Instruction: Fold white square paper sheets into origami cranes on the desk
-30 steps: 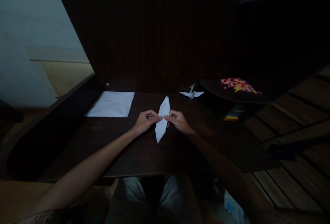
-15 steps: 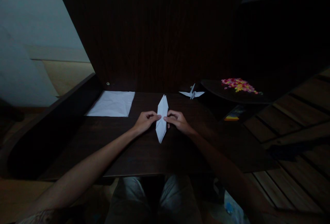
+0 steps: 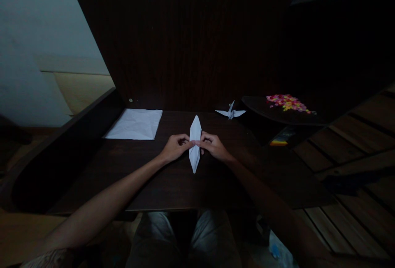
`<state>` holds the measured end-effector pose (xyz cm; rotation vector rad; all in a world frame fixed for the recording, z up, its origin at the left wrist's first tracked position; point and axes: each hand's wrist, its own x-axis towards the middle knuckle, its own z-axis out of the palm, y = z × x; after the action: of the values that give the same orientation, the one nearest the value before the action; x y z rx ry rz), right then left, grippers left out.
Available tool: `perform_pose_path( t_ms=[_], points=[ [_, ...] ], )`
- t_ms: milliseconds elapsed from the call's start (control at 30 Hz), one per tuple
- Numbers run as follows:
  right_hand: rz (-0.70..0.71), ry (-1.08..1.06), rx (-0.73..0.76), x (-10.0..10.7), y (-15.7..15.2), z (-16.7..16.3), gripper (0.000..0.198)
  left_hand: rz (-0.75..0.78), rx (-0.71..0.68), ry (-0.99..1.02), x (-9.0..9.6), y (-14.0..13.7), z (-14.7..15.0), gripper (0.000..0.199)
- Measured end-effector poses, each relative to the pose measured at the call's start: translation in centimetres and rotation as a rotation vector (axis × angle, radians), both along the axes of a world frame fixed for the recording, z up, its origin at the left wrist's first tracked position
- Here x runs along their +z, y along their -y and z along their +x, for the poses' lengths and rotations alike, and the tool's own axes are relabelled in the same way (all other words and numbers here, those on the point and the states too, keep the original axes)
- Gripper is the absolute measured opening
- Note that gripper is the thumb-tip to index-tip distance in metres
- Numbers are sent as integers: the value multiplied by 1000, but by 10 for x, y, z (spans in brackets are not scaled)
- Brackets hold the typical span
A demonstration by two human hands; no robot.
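Before me, a bare left hand [image 3: 175,147] and bare right hand [image 3: 214,147] firmly pinch a slim, pointed, folded white paper [image 3: 195,129] mid-length (thumb tips close together), over a dark brown wooden desk [image 3: 173,196]; beyond sits a white paper crane [image 3: 231,114].

I'm standing here reading no words, numbers, brands or signs anywhere. The yellow-striped item [image 3: 278,142] below the small shelf [image 3: 258,105] is sitting too deep in shadow for me to be making out any print.
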<state>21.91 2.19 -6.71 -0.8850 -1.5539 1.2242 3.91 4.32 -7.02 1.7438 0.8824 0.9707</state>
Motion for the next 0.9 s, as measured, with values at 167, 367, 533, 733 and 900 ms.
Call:
perform_pose_path(
  t_ms=[167,367,533,733,900],
  points=[
    [-24,6,50,0,1,-1,35,-6,-58,19,1,3,1,23],
    [4,-30,51,-5,-1,0,32,-45,-151,60,6,6,-1,22],
    [35,-12,38,-5,-1,1,32,-36,-160,38,6,8,-2,29],
    [49,4,40,-1,1,1,32,-45,-141,29,6,7,-1,29],
    [57,-6,30,-1,2,0,33,-74,-167,55,9,7,-1,30]
  ],
)
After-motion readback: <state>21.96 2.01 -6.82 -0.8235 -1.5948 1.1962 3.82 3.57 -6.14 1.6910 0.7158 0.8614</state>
